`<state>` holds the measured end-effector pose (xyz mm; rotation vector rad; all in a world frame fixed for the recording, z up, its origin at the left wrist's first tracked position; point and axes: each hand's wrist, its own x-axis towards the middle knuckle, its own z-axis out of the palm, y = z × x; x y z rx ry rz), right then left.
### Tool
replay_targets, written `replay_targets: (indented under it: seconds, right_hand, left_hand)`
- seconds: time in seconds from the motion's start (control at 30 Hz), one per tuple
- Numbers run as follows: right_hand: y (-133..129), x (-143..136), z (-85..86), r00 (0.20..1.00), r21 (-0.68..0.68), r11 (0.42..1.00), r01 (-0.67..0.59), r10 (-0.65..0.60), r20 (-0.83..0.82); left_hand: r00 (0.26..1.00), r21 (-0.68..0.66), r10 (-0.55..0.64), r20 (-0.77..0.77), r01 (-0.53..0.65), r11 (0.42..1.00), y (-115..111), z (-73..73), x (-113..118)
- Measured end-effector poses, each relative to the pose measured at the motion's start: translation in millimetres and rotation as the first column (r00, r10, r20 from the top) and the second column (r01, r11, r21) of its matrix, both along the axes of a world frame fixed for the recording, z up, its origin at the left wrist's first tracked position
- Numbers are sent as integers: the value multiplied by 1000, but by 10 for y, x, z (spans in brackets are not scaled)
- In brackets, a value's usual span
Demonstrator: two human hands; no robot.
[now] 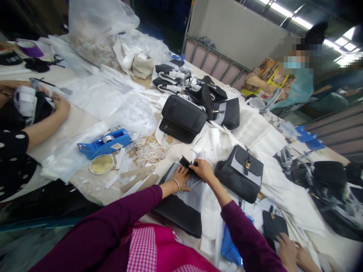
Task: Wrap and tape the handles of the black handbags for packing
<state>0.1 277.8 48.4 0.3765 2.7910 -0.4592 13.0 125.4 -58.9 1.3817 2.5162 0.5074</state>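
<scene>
The person's left hand lies flat on a grey-and-black bag that rests on the worktop right in front of them, fingers spread and pressing the grey panel down. The right hand sits just beside it, fingers pinched narrow on a small black flap at the bag's upper edge; thumb and forefinger appear to hold it, though the exact grip is too small to make out.

Judging from this, the step in hand is fitting or tucking that flap at the top of the bag while the other hand steadies the body. The next move likely calls for a firm hold-down from the left hand and a fine, controlled pull or push from the right fingers, so the flap seats squarely without creasing the panel.

Just right of the right fingers lies a finished black bag with a gold clasp. Beyond the fingers, further up the worktop, stands a pile of black bags. To the left of the left fingers are paper tags, a blue tape dispenser and a round tin lid, with clear plastic sheets around them. White wrapping paper spreads under and beyond the bags.

Another person's hand works at the far left, and one more sits across the worktop.
</scene>
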Motion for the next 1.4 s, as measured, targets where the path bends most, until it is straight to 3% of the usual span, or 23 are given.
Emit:
replay_targets:
  seconds: [0.1, 0.2, 0.37, 0.57, 0.77, 0.93, 1.07, 1.23, 1.4]
  right_hand:
    - [-280, 375, -92, 996, 30, 999, -30, 32, -77]
    - [-362, 652, -239, 973, 35, 999, -10, 18, -230]
    - [-311, 853, -453, 960, -234, 972, 38, -101, -260]
    - [-225, 833, -597, 985, -391, 920, 37, -101, -143]
    - [-139, 765, -696, 996, -538, 838, 90, -69, 58]
    - [-136, 688, -644, 976, -672, 723, 162, -15, 219]
    - [-156, 660, -596, 957, -718, 664, 210, 10, 290]
    - [-179, 673, -626, 938, -726, 634, 265, 3, 345]
    - [-189, 701, -634, 930, -713, 642, 281, 1, 368]
  left_hand:
    - [1000, -11, -12, 6, 12, 1000, 0, 42, 21]
    - [999, -3, -37, 8, 37, 999, -29, 80, 39]
    - [994, 31, -107, 13, 107, 994, -197, 54, 68]
    - [982, 122, -188, 7, 185, 975, -479, -2, 43]
    - [959, 121, -274, -71, 281, 952, -649, 63, 12]
    - [965, 114, -238, -111, 251, 961, -722, 82, 54]
    - [974, 136, -189, -128, 206, 969, -724, 48, 89]
    - [977, 156, -157, -147, 179, 971, -706, -47, 97]
    - [976, 157, -143, -166, 170, 973, -700, -99, 115]
